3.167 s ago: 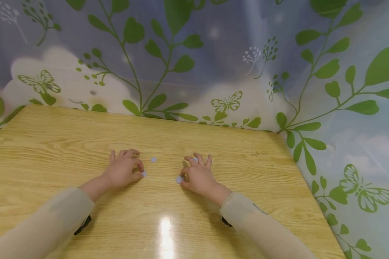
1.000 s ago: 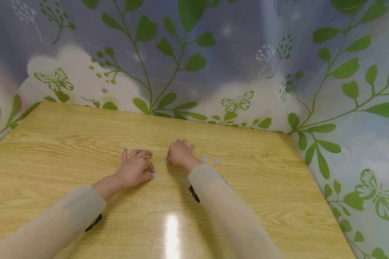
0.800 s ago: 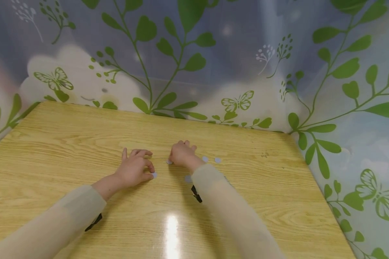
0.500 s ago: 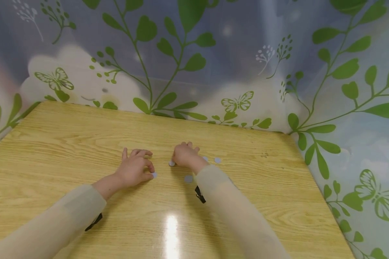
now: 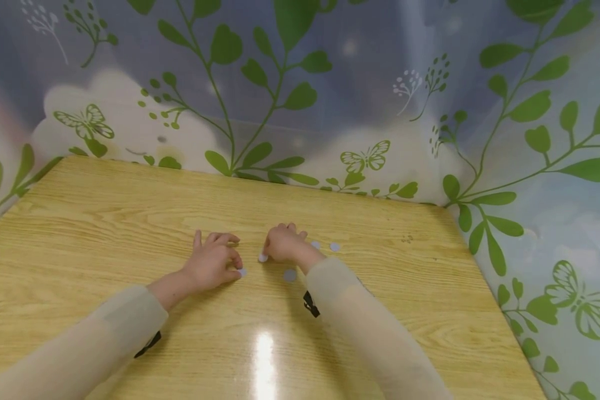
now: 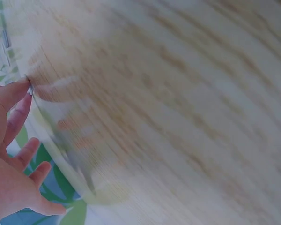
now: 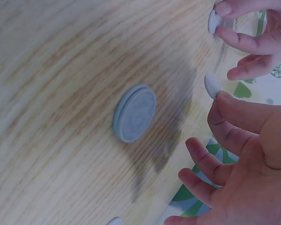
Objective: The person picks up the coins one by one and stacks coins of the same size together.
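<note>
My right grip (image 5: 283, 244) is pinching a pale disc (image 7: 211, 86) over the worktop (image 5: 130, 216); my left grip (image 5: 208, 265) is pinching a second disc (image 7: 213, 21) nearby. I am judging both light, rigid, possibly slippery, and best taken by the edge.

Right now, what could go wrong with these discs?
1. The right hand pinches its held disc near one edge, so it might slip.
2. The stacked discs look slightly offset; a bump from the right cuff, near them in the head view, could spread them.
3. The loose disc beside the right hand could get brushed aside.
</note>
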